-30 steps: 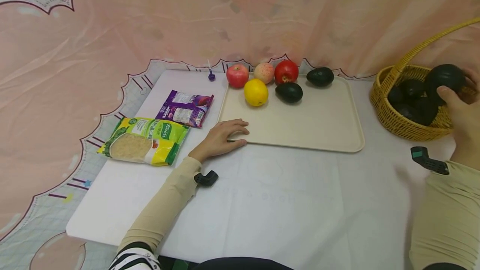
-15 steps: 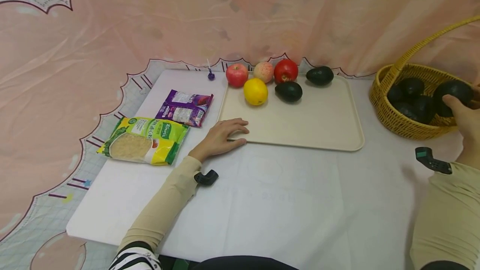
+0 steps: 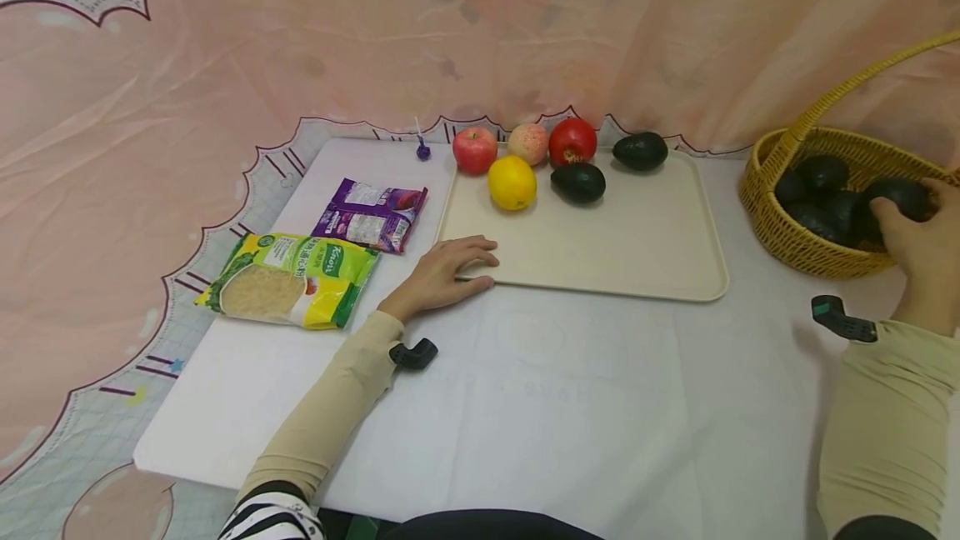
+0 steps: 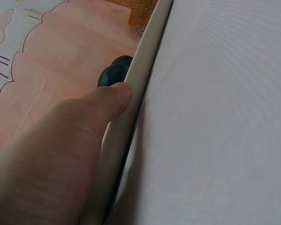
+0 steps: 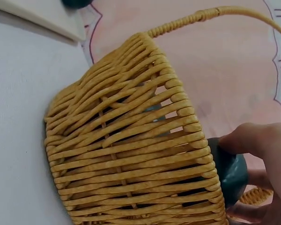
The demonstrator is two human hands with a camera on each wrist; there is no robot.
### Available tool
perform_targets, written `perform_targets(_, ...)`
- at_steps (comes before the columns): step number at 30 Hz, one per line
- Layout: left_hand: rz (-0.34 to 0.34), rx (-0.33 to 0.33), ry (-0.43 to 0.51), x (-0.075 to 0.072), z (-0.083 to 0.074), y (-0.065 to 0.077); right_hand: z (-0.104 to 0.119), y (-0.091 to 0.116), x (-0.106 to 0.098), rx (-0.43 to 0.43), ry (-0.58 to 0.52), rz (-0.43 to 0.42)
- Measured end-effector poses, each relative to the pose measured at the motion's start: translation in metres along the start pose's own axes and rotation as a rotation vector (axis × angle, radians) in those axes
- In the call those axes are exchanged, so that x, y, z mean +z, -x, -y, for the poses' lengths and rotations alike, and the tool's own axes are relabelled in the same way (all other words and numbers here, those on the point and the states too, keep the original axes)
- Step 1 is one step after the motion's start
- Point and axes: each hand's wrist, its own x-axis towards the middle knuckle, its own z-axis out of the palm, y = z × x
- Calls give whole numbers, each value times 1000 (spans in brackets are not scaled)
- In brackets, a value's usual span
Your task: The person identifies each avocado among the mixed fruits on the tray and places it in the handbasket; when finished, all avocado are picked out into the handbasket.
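At the right, my right hand (image 3: 926, 244) grips a dark green avocado (image 3: 898, 197) inside the yellow wicker basket (image 3: 761, 211). Several more avocados (image 3: 813, 219) lie beside it in the basket. In the right wrist view, thumb and fingers curl around the avocado (image 5: 232, 171) at the rim, and the weave hides its lower part. My left hand (image 3: 442, 273) rests at the front left corner of the cream tray (image 3: 615, 248), fingers relaxed over it. The left wrist view has the thumb (image 4: 119, 96) lying along the tray's raised edge.
On the tray stand an apple (image 3: 475, 151), a peach (image 3: 528, 145), a tomato (image 3: 573, 142), a yellow lemon-like fruit (image 3: 512, 183) and two avocados (image 3: 578, 184). A purple packet (image 3: 370, 216) and a Knorr bag (image 3: 288, 282) lie left. The basket's tall handle (image 3: 847, 83) arches over it.
My right hand has lowered the avocado into the basket, then shifted slightly left with it. The left hand has stayed at the tray's corner.
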Motion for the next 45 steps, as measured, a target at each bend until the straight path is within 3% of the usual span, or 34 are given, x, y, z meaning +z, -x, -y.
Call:
perform_targets(7,-7,-7,-11,0,0,0,-2,1,0,-19,36,-14)
perform_targets(14,-1,-1,-12,1,1,0,-9,-4,3,-136,68,-15)
perform_targets(22,-6,4,-10,1,1,-1,-10,-3,9,-219,266,123)
perform_targets(38,4,-5,-11,-1,-2,-1,-11,-3,14,-245,276,126)
perform_targets(45,4,-5,-12,-1,-2,0,-19,-13,18,-228,134,62)
